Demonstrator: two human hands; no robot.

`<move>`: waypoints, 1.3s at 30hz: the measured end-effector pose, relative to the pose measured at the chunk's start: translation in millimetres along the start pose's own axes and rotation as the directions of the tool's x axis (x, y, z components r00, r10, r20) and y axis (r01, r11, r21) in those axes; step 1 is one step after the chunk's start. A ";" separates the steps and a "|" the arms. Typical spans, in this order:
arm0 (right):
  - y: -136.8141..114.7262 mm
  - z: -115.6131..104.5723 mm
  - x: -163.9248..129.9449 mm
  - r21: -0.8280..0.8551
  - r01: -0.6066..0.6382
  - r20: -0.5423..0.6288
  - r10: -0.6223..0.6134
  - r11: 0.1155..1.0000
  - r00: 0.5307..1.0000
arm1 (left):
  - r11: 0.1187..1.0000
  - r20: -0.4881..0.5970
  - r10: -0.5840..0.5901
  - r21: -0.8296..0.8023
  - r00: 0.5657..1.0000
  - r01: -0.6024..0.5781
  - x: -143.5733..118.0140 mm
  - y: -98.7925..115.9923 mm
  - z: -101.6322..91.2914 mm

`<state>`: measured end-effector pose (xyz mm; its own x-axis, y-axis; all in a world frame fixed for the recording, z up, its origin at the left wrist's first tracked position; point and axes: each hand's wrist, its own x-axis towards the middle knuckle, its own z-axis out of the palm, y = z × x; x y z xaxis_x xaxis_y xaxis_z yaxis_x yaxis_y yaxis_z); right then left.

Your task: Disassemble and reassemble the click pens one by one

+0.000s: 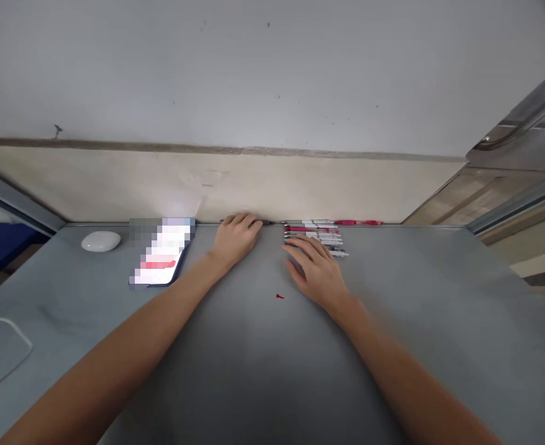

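Grey laminate covered the table (263, 371), and both bare forearms stretched across it toward the far edge, where everything else had been pushed up against the wall. Nearest the person, a tiny red fleck (279, 296) lay on the bare surface between the arms, touching nothing.

Beyond it, the right hand (316, 269) rested palm down with its fingers spread and loose, gripping nothing; its fingertips lay on the near end of a row of pens (321, 236). Those pens sat side by side, parallel to the wall, probably lined up there to stop them rolling. They looked white-barrelled with red or pink parts, one of them almost wholly red at the back.

The left hand (236, 238) reached further, fingers curled down at the table's far edge over a thin dark pen (266, 222) lying along the wall seam; whether the fingers actually pinched it could not be told.

To the left, a phone (161, 253) with a lit screen lay flat, and a white rounded case (101, 241) sat beyond it, well apart from both hands.
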<state>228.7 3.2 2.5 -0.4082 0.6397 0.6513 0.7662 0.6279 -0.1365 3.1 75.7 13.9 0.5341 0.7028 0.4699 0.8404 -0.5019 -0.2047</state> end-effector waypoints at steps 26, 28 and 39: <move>5.8 5.7 11.2 0.078 0.033 0.005 -0.033 0.996 0.999 | 0.961 0.200 -0.164 -0.187 0.966 0.201 12.2 15.7 -22.3; 4.2 2.4 11.9 0.103 0.024 0.005 -0.024 0.994 1.000 | 0.856 0.238 -0.255 -0.396 0.937 0.333 13.4 15.8 -33.2; -23.4 -20.0 22.0 0.734 -0.328 0.079 0.405 0.595 0.911 | -0.204 0.629 -0.123 -0.773 0.767 0.601 -5.3 14.8 -84.6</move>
<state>211.6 -6.3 34.9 -0.1007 0.8721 0.4788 0.2256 0.4888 -0.8428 4.9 21.8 81.1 0.3642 0.9184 -0.1546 0.0785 0.1351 0.9877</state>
